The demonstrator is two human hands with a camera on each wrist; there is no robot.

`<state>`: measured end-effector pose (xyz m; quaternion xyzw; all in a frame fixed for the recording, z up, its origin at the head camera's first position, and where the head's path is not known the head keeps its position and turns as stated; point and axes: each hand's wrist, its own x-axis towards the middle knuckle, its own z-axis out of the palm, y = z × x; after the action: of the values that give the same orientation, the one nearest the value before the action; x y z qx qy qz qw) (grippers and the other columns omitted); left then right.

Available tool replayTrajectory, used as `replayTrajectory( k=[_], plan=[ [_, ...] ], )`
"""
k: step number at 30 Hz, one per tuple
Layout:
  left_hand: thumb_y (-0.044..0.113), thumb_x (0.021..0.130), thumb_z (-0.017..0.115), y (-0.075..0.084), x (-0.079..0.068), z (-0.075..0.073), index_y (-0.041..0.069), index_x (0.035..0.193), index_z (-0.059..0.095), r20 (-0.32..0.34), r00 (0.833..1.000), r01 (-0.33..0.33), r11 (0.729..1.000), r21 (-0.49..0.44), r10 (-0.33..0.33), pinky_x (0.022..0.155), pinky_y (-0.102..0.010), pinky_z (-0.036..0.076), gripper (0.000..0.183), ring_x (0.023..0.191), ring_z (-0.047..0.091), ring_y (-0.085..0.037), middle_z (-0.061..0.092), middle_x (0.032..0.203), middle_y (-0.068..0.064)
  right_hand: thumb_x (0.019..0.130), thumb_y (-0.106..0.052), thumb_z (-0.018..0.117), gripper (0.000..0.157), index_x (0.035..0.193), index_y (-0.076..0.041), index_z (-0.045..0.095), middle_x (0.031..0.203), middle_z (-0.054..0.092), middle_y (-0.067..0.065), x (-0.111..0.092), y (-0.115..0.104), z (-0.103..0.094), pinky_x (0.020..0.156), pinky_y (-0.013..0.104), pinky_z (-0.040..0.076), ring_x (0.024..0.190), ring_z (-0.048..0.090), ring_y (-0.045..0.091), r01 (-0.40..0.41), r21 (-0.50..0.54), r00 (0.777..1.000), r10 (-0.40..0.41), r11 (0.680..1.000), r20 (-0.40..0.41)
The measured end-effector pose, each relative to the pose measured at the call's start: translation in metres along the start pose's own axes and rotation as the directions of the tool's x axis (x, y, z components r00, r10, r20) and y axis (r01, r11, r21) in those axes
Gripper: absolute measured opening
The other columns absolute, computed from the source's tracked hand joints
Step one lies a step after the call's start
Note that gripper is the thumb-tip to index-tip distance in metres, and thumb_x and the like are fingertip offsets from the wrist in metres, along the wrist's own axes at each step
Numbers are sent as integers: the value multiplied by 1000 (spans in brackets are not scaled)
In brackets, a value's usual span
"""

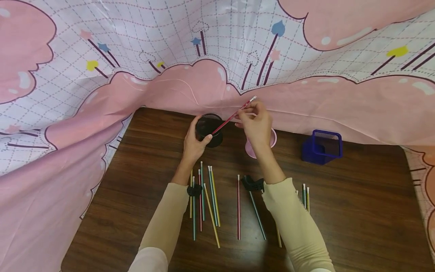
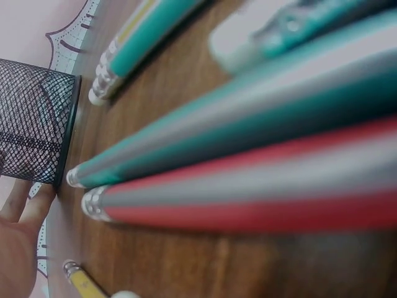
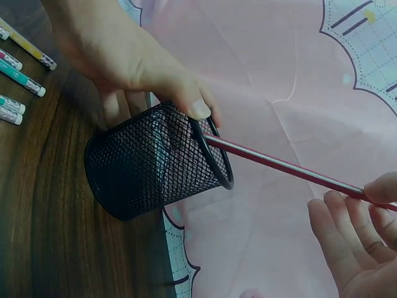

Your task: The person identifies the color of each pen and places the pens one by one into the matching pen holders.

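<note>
My left hand (image 1: pixel 194 146) grips a black mesh pencil cup (image 3: pixel 139 164) by its side, thumb at the rim, near the back edge of the table. In the right wrist view the cup's mouth faces my right hand (image 3: pixel 366 248). Thumb and fingers of that hand pinch a red pencil (image 1: pixel 232 116) near its white eraser end. The pencil slants down to the cup, and its lower end is inside the mouth. A pink holder (image 1: pixel 250 150) stands below the right hand, partly hidden by it in the head view.
A blue mesh holder (image 1: pixel 312 151) stands to the right. Several green, yellow and red pencils lie between and beside my forearms on the wooden table (image 1: pixel 367 211), including a red one (image 1: pixel 239 207). A pink patterned cloth (image 1: pixel 299 109) hangs along the back edge.
</note>
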<state>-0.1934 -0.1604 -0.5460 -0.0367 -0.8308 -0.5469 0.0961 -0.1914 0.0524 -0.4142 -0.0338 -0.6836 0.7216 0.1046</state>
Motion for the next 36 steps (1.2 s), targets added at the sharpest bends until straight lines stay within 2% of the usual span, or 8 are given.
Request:
replayTrajectory(
  k=[5, 12, 17, 26, 32, 36],
  plan=[
    [44, 83, 77, -1, 0, 0, 42, 150, 35, 1, 1000, -4, 1000, 6, 4, 106, -54, 37, 79, 131, 47, -24, 44, 150, 2, 90, -1, 68, 16, 101, 6, 59, 92, 69, 18, -2, 2, 2, 60, 37, 59, 74, 72, 23, 21, -99, 999, -18, 995, 27],
    [48, 82, 75, 0, -1, 1, 42, 150, 35, -5, 1000, -10, 1000, 9, 10, 104, -55, 38, 79, 129, 49, -26, 45, 149, 0, 92, -4, 67, 27, 117, 4, 63, 105, 72, 17, -4, 3, 1, 60, 26, 58, 87, 72, 31, 41, -222, 997, -24, 974, 79],
    [41, 82, 77, 0, 0, 2, 40, 151, 35, -8, 1000, -12, 1000, -7, 12, 104, -54, 39, 80, 126, 51, -27, 47, 148, -2, 93, -7, 66, 31, 122, 1, 61, 108, 71, 15, -5, 4, -2, 61, 23, 57, 93, 71, 33, 48, -232, 997, -32, 972, 72],
    [31, 82, 78, 0, 0, 2, 40, 149, 37, -11, 1000, 4, 1000, -23, -5, 102, -54, 42, 79, 124, 53, -28, 48, 145, -4, 94, -10, 67, 32, 123, 1, 61, 110, 70, 17, -9, 4, -13, 67, 28, 58, 93, 70, 30, 72, -237, 997, -60, 969, 56],
    [33, 83, 77, 1, -1, 3, 41, 150, 35, 0, 1000, 25, 1000, 0, -25, 102, -55, 41, 79, 125, 51, -28, 48, 145, -4, 94, -7, 66, 25, 116, 4, 64, 104, 72, 16, -12, 6, -23, 67, 20, 55, 89, 70, 31, 116, -245, 993, -107, 962, 49],
    [38, 84, 75, 1, -1, 3, 42, 150, 33, 8, 999, 33, 999, 18, -34, 103, -58, 37, 78, 129, 48, -30, 47, 147, -5, 93, -8, 66, 21, 111, 3, 67, 99, 73, 12, -14, 8, -29, 72, 18, 52, 85, 70, 26, 138, -277, 990, -133, 951, 36]
  ],
)
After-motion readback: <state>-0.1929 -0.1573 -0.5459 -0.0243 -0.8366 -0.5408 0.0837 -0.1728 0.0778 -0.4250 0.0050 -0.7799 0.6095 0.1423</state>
